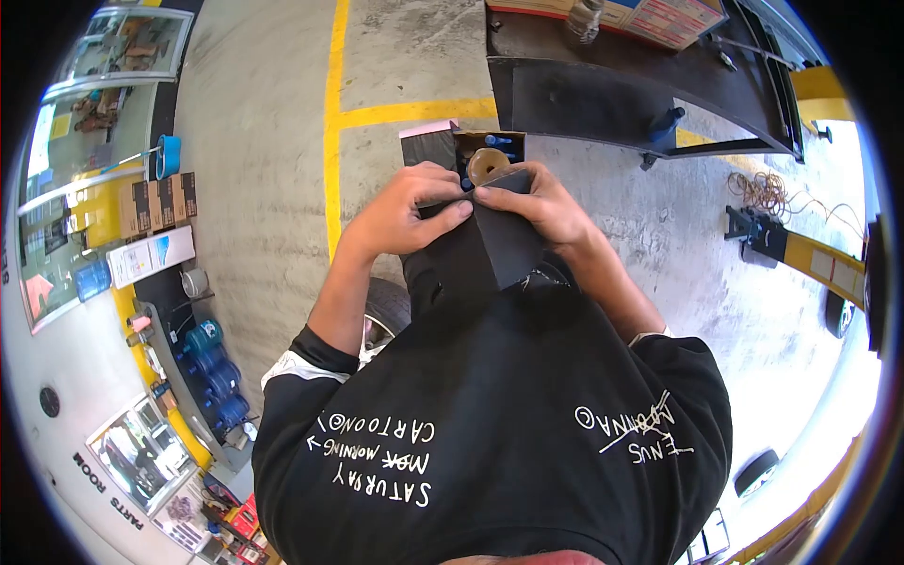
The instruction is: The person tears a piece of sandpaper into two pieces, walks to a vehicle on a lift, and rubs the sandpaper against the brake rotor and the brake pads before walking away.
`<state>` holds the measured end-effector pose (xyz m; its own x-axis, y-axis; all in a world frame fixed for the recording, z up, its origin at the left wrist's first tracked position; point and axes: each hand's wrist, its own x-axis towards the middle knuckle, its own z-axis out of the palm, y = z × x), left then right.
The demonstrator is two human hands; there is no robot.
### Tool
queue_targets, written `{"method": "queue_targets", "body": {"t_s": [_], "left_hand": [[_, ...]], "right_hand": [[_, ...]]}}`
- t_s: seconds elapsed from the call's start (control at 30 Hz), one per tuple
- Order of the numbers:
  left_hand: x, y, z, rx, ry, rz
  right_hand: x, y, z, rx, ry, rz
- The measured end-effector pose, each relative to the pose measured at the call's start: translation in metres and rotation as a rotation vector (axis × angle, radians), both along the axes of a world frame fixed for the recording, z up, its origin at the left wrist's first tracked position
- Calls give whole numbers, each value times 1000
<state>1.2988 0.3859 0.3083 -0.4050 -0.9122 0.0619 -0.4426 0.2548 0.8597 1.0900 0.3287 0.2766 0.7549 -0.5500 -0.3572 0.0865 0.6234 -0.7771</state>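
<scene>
A stiff black sheet (460,252), creased down its middle, is held in front of my chest. My left hand (405,212) is closed on its upper edge, thumb on top. Close beside it, my right hand (546,209) pinches the same edge between thumb and fingers. Just beyond my fingertips is a tan ring-shaped roll (488,165), perhaps tape. It sits by an open box (519,143) holding blue items. Another dark sheet (428,148) with a pale pinkish edge lies left of the box.
A dark metal workbench (584,80) stands ahead right, bearing a clear jar (584,21) and a cardboard box (664,21). A blue bottle (667,123) is by its lower part. A wheel (387,311) is near my left elbow. Coiled hose (758,191) lies right.
</scene>
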Motion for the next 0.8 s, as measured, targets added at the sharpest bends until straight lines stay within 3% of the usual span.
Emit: {"method": "queue_targets", "body": {"t_s": [0.17,0.27,0.47,0.73,0.8], "left_hand": [[-8,-7,-5,-111,-27,22],[-14,-12,-7,-163,-57,57],[-21,-19,-1,223,13,60],[-17,-21,-7,-271,-116,72],[-17,-18,-2,-211,-118,152]], "right_hand": [[-6,0,-2,173,-31,-83],[-11,-2,-8,134,-41,-127],[-18,-7,-3,37,28,-139],[-9,-11,-11,200,-30,-164],[-8,-12,-8,219,-26,-166]]}}
